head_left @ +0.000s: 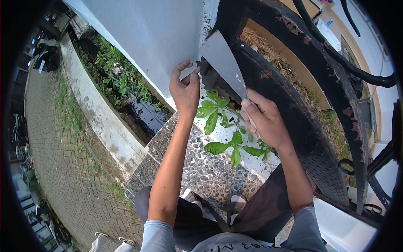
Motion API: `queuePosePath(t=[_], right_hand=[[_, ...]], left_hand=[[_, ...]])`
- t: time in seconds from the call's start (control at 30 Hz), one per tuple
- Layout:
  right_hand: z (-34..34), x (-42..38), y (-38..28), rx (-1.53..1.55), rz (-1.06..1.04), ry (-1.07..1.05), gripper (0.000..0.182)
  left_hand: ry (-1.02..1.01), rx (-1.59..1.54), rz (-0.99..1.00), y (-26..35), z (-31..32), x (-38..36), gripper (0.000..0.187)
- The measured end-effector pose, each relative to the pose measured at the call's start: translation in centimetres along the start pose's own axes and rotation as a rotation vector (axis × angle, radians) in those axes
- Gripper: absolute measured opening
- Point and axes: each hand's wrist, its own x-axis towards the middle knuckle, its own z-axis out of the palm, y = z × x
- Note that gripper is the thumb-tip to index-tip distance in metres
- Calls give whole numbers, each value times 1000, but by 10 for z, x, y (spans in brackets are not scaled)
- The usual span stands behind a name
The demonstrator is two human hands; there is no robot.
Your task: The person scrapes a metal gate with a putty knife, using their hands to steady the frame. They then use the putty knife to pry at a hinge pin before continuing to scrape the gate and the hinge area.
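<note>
My right hand [266,119] is wrapped round the handle of a wide putty knife [224,61]. Its broad grey blade points up and away from me, with its far corner near the bottom of the white wall [168,38]. Close to that wall, my left hand [184,90] has thumb and fingers curled round a small pale flat piece [187,71], whose kind I cannot make out. Between and below the hands, a leafy green plant [216,109] spreads over a white ledge. Dark dirt shows behind the blade.
A black metal gate [285,96] with flaking paint stands on the right. Pebbled paving [201,155] lies under my feet. To the left run a weedy drain [142,111], a concrete kerb [94,107] and a brick path [63,147]. Another person's feet [100,241] show at bottom left.
</note>
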Motion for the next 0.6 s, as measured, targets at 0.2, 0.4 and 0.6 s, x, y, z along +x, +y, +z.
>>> queuePosePath(t=[0.2,0.4,0.6], right_hand=[[-11,-14,25,-327,-240,122,41],[-19,-30,23,-381,-315,130,41],[-26,-40,28,-472,-343,73,40]], left_hand=[[-115,539,469,24,3,14,25],[-19,567,559,17,6,12,20],[-20,391,460,17,10,11,16]])
